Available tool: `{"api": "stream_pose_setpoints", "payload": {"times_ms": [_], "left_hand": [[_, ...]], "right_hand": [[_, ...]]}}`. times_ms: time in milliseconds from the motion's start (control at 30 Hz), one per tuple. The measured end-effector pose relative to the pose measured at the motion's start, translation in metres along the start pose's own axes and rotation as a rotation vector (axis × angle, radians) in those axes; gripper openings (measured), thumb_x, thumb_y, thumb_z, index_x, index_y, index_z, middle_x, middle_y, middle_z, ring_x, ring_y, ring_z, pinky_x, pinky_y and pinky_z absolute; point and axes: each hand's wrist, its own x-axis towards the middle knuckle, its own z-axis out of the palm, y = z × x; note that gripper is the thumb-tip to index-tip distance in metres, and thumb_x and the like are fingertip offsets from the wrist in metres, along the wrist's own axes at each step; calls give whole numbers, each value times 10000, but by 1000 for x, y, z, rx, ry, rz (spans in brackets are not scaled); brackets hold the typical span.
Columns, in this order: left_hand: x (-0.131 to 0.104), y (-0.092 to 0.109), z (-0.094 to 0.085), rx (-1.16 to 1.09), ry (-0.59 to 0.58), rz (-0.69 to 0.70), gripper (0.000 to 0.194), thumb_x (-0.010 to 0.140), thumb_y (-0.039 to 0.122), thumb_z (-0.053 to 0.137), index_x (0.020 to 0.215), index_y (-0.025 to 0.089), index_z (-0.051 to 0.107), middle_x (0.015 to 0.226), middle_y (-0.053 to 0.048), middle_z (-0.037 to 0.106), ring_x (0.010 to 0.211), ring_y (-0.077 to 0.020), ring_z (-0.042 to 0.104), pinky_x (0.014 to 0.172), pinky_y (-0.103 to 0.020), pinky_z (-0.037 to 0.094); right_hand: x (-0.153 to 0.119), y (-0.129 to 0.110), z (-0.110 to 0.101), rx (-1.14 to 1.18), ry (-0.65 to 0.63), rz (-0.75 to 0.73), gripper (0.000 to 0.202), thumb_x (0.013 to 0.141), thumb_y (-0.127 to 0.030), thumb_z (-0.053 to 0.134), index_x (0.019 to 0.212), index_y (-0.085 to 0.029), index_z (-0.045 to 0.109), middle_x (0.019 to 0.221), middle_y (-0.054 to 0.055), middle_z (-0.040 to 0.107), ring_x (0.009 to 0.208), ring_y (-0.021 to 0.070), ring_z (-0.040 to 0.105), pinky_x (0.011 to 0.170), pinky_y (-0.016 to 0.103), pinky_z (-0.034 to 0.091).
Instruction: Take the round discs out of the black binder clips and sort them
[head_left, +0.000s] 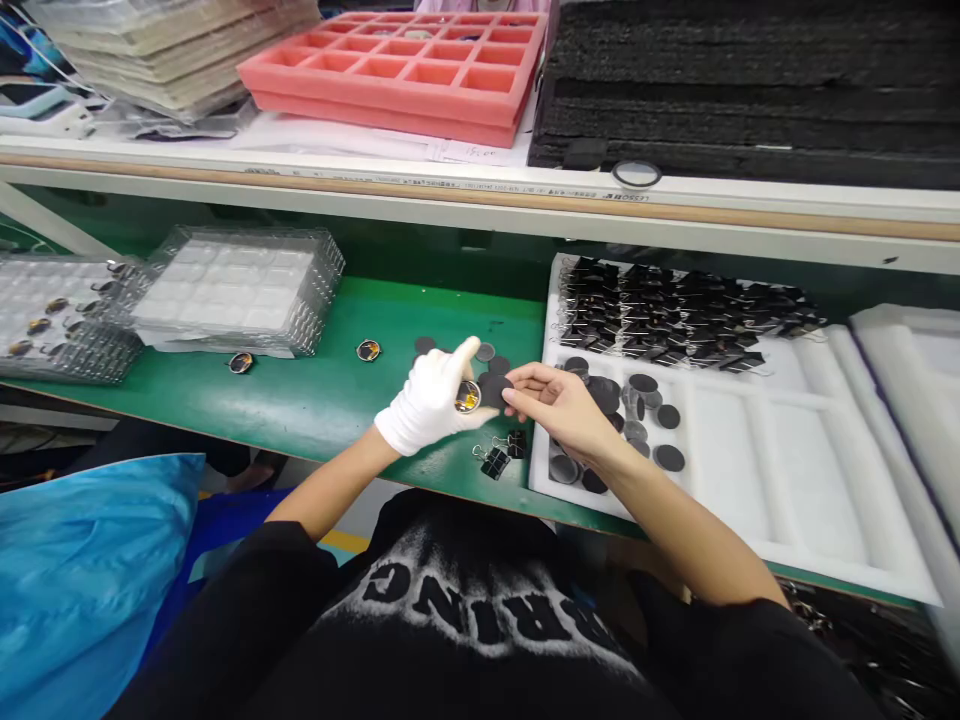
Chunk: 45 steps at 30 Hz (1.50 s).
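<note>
Left hand (426, 400), white-gloved and half-closed, holds a round gold-and-black piece (467, 398); right hand (561, 408), bare, pinches a black disc (495, 391) just beside it, over the green bench (315, 400), left of the white tray (727, 450). "BRING" across the near shirt (480, 670); the far shelf edge (420, 193) seemingly reads "LESSO", small and upside down.

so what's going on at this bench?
A person's gloved left hand holds a small round metal-rimmed piece, while the bare right hand holds a black disc right by it. Loose binder clips lie on the green bench nearby. The white tray to the right holds more discs and a mass of clips.
</note>
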Motion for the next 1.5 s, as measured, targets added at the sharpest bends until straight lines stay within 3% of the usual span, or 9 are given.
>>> {"api": "stream_pose_setpoints", "payload": {"times_ms": [200, 367, 533, 733, 867, 967, 1100, 1300, 1500], "left_hand": [[15, 16, 18, -53, 45, 69, 868, 926, 448, 692, 1606, 112, 270, 910, -50, 691, 808, -230, 614, 797, -397, 488], [23, 20, 20, -57, 45, 42, 953, 907, 480, 720, 1632, 119, 218, 906, -41, 681, 797, -218, 602, 766, -371, 477], [24, 17, 25, -100, -20, 36, 998, 864, 353, 701, 1658, 115, 145, 940, -45, 690, 823, -224, 624, 799, -390, 485], [18, 14, 31, -89, -88, 14, 945, 866, 315, 674, 1650, 111, 188, 970, -79, 696, 875, -264, 634, 815, -415, 503], [18, 15, 32, -136, -139, 38, 993, 893, 434, 724, 1665, 136, 176, 1022, -97, 695, 939, -285, 645, 872, -441, 508], [19, 9, 26, -132, -144, 49, 1197, 786, 729, 792, 1664, 156, 214, 1229, -180, 672, 1117, -357, 640, 982, -512, 496], [13, -14, 11, -31, -115, -42, 1112, 794, 831, 708, 1611, 148, 386, 1404, -235, 612, 1253, -383, 605, 1045, -514, 476], [-14, -54, -21, 153, -146, -369, 373, 1073, 400, 466, 1154, 175, 752, 1054, -101, 781, 966, -237, 702, 898, -361, 494], [-29, -35, -26, 244, -399, -482, 401, 984, 571, 608, 959, 196, 748, 909, -87, 740, 895, -265, 671, 796, -373, 435]], "right_hand": [[-5, -1, -7, -175, 23, -107, 350, 739, -446, 942, 962, -249, 757, 848, 26, 753, 759, 196, 699, 714, 373, 623], [-9, -2, -18, -528, 135, -584, 64, 935, -336, 764, 983, -299, 784, 956, 51, 801, 861, 249, 751, 786, 462, 658], [-8, 6, -31, -791, -63, -870, 249, 1010, -171, 634, 1062, -334, 814, 1176, 51, 819, 1155, 294, 768, 963, 533, 669], [-8, 13, -25, -729, -68, -673, 240, 984, -211, 667, 1164, -317, 785, 1358, 73, 752, 1283, 314, 710, 1059, 553, 636], [-3, 18, -15, -253, 0, -183, 472, 872, -392, 831, 1318, -292, 710, 1154, 77, 802, 1017, 283, 786, 843, 477, 706], [3, 21, -15, 44, -7, 89, 456, 779, -459, 915, 1147, -240, 757, 918, 37, 813, 790, 222, 776, 792, 449, 694], [8, 23, -26, 208, 78, 130, 487, 671, -444, 992, 1042, -223, 767, 971, 43, 828, 866, 210, 781, 821, 405, 678], [7, 26, -38, 248, 161, 101, 479, 642, -445, 1017, 974, -211, 764, 882, 41, 809, 816, 209, 773, 693, 337, 638], [8, 27, -35, 299, 172, 117, 493, 593, -419, 1041, 950, -209, 773, 848, 38, 807, 790, 195, 763, 650, 291, 601]]}}
